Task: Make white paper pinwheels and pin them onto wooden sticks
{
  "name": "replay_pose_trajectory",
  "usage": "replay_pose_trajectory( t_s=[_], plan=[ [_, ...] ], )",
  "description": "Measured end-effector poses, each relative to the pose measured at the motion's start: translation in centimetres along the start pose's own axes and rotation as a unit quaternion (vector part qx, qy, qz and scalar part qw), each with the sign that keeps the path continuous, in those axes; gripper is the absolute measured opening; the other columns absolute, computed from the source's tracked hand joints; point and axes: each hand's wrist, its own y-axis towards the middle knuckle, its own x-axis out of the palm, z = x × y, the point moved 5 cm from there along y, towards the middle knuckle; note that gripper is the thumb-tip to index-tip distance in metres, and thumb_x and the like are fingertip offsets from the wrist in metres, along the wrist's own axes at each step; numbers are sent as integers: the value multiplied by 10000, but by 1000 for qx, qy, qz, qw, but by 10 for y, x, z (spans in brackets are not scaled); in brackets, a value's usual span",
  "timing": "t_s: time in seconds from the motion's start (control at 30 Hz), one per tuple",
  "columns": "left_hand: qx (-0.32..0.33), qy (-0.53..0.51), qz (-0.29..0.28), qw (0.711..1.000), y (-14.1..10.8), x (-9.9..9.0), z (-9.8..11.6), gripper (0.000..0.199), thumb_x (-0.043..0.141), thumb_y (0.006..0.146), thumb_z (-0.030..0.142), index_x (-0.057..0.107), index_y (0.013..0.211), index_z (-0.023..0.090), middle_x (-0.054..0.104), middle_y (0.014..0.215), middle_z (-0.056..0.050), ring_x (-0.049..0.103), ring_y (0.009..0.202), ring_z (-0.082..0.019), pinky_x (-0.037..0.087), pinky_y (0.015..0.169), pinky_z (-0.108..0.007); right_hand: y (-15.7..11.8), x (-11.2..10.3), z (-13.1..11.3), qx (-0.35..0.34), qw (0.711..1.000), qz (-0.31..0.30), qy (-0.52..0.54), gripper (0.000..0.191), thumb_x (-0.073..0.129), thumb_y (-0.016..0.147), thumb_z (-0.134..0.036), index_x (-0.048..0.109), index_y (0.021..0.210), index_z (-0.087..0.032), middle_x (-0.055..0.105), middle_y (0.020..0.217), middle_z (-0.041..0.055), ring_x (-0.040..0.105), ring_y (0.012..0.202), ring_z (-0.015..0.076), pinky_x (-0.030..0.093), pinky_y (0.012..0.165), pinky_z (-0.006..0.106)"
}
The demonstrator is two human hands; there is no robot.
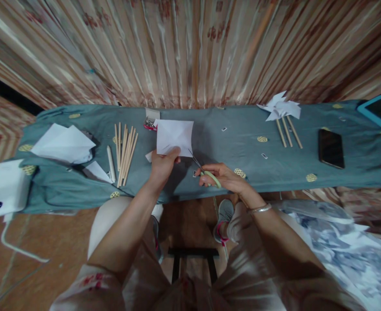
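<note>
A creased white square of paper is pinched at its lower edge by my left hand, thumb on top. My right hand grips a pair of scissors with light green handles. The scissors' blades reach the paper's lower right corner; whether they are parted is too small to tell. Just behind the paper's upper left corner lies a small open box with shiny metal bits inside. To the left, several thin wooden sticks lie side by side.
Folded white paper, a paper scrap and a pale pen-like stick lie left. Paper pinwheels on sticks, a phone and a blue-framed device are right. A white box with a cable sits at the left end.
</note>
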Motion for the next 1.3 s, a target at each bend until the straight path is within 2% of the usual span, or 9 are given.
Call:
replay_pose_trajectory(
  t_s=[0.23,0.6,1.3],
  plan=[
    [-19,-15,-13,1000,-1,3,-3,157,669,617,250,540,547,191,534,482,46,455,425,-89,374,454,-221,0,0,-3,-10,1000,9,17,471,823,602,-580,676,774,-167,640,643,-19,556,561,80,444,521,207],
    [-9,-23,-30,999,-3,4,-3,154,685,603,267,558,567,187,554,499,34,465,429,-96,390,452,-226,1,-2,1,-9,1000,5,6,423,817,654,-532,693,826,-166,653,661,-10,576,587,85,459,554,212],
    [-11,-57,-19,998,-1,4,-5,144,703,580,226,569,564,173,556,491,38,457,398,-80,363,407,-206,3,-2,3,7,1000,16,4,475,852,586,-524,684,818,-145,619,646,-29,547,572,71,470,565,219]
  ],
)
